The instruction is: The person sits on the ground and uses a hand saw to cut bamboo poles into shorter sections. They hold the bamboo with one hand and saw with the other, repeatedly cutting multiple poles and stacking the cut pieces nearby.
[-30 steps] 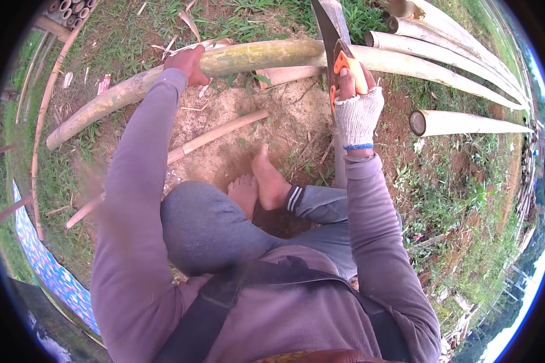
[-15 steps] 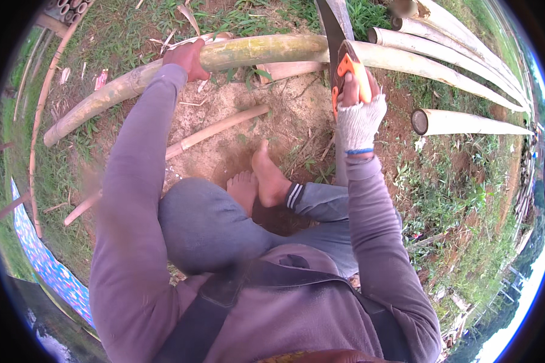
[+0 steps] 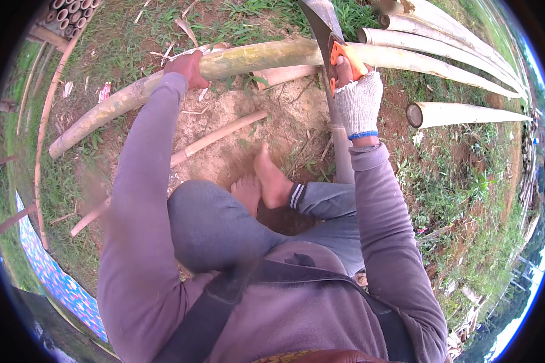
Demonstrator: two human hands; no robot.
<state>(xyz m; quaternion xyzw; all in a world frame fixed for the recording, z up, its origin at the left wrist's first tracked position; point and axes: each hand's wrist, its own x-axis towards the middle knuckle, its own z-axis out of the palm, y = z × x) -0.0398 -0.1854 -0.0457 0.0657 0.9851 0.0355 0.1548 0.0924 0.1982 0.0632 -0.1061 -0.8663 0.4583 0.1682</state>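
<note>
A long yellow-green bamboo pole (image 3: 248, 58) lies across in front of me. My bare left hand (image 3: 188, 68) is closed over the pole, left of its middle. In a white knit glove with bare fingertips, my right hand (image 3: 358, 100) grips the orange handle of a handsaw (image 3: 321, 27). The dark blade points away from me and crosses the pole where it rests by another pole (image 3: 341, 151) running lengthwise beneath. Whether the teeth are inside a cut cannot be made out.
Several pale bamboo poles (image 3: 442, 51) lie at the far right, with a single pole (image 3: 460, 114) nearer. A thin bamboo stick (image 3: 221, 136) lies on the dirt before my bare feet (image 3: 272, 181). Cut bamboo pieces (image 3: 72, 15) are stacked far left, above a blue patterned cloth (image 3: 54, 272).
The whole view has shifted slightly. My right hand and the saw sit a little farther left and lower across the pole; my left hand keeps its hold.
</note>
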